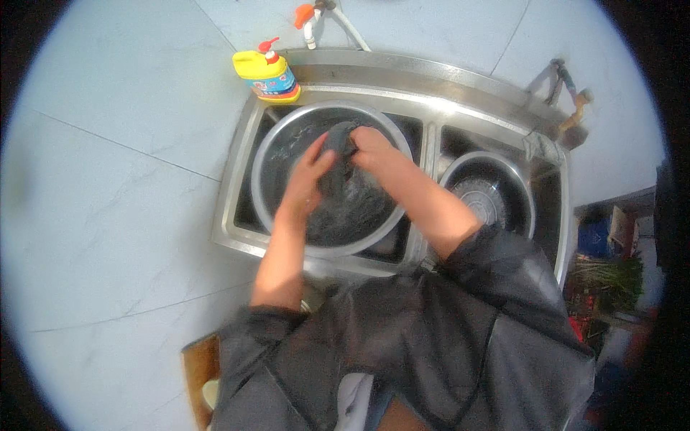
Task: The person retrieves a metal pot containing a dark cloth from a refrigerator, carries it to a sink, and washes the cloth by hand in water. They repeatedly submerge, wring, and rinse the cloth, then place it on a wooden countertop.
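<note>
A large round metal basin [260,186] sits in the left bowl of a stainless steel sink [431,153], holding dark liquid or wet dark material. Over it, my left hand [307,175] and my right hand [369,145] are on a dark grey cloth-like piece [339,141], which looks bunched. My right fingers grip its right side. My left hand lies along its left side, thumb and fingers partly spread; whether it grips the piece is unclear. The lower end of the piece merges with the dark basin contents.
A yellow detergent jug [269,78] with a red pump stands at the sink's back left corner. A smaller metal pot [531,199] is in the right bowl. Taps [310,32] rise behind. A grey cloth [542,148] lies on the right rear rim. Green stalks [609,280] are at right.
</note>
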`<state>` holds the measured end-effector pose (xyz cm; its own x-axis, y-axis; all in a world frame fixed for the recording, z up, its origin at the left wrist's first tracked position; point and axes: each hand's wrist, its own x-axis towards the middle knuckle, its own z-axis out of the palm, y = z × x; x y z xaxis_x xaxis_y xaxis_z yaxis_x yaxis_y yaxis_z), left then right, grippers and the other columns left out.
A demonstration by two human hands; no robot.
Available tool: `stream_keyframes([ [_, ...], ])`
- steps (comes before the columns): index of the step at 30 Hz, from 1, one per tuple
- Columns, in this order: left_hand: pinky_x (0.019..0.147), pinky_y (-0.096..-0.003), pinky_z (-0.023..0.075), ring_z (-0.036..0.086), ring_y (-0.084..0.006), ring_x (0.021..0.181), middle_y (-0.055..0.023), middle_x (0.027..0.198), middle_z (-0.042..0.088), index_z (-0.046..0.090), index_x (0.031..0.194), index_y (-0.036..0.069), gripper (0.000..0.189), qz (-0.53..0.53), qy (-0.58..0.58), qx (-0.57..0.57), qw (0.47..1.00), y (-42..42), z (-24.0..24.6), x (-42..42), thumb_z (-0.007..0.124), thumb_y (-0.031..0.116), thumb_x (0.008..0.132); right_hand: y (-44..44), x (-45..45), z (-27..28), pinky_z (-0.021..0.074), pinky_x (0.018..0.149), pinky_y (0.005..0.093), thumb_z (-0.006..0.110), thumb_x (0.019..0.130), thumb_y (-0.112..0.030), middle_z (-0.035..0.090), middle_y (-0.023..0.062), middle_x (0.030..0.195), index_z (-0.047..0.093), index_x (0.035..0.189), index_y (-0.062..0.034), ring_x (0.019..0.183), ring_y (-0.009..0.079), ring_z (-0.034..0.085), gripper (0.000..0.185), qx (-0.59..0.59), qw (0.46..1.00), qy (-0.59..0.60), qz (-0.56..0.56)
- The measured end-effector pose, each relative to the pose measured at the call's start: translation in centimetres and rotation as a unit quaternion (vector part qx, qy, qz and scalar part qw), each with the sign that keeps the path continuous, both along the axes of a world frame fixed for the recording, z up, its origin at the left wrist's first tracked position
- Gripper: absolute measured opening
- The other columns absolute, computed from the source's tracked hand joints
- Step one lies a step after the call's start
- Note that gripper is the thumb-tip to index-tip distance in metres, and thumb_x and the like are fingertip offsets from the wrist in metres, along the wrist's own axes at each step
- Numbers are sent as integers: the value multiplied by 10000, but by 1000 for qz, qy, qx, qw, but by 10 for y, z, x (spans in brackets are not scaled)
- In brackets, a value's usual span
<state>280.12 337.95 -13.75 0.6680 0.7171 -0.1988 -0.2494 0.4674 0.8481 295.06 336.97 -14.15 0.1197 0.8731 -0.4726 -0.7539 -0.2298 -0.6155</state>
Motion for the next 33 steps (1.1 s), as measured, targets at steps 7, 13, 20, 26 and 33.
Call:
stream_keyframes([
  [7, 432, -197, 417, 559, -136, 746, -83, 975, 589, 497, 1145, 55, 391, 47, 8, -126, 991, 7, -18, 3, 676, 139, 808, 2, 27, 23, 434, 628, 311, 659, 791, -188, 631, 98, 823, 656, 869, 12, 694, 184, 570, 215, 130, 940, -271, 161],
  [13, 409, -158, 351, 476, -109, 675, -58, 924, 552, 518, 1119, 34, 354, -50, -365, -489, 790, -6, -13, 27, 610, 259, 861, -11, 40, 5, 470, 813, 296, 626, 858, -352, 647, 75, 988, 613, 1081, -59, 886, 171, 615, 369, 54, 989, -43, 129],
  [20, 430, -162, 330, 474, -95, 643, -50, 875, 549, 507, 1099, 33, 376, -93, -262, -427, 860, -21, -15, 39, 608, 316, 874, 22, 55, -28, 496, 598, 246, 638, 824, -316, 615, 70, 996, 577, 1089, -55, 829, 155, 603, 376, 123, 960, -126, 219],
  [26, 490, -274, 423, 559, -165, 669, -86, 801, 594, 476, 1140, -3, 436, -56, 263, 14, 963, -2, -42, 42, 641, 242, 820, 26, 35, -50, 458, 720, 312, 741, 697, -190, 598, 84, 917, 558, 1012, -38, 845, 206, 578, 395, 44, 946, -290, 136],
  [33, 740, -426, 504, 605, -376, 814, -202, 984, 602, 451, 1201, 8, 534, 63, 461, 452, 761, -16, -97, 48, 674, 182, 747, 14, 17, -109, 447, 755, 359, 707, 677, -133, 610, 124, 933, 577, 922, -12, 865, 253, 569, 303, -122, 948, -274, -109],
])
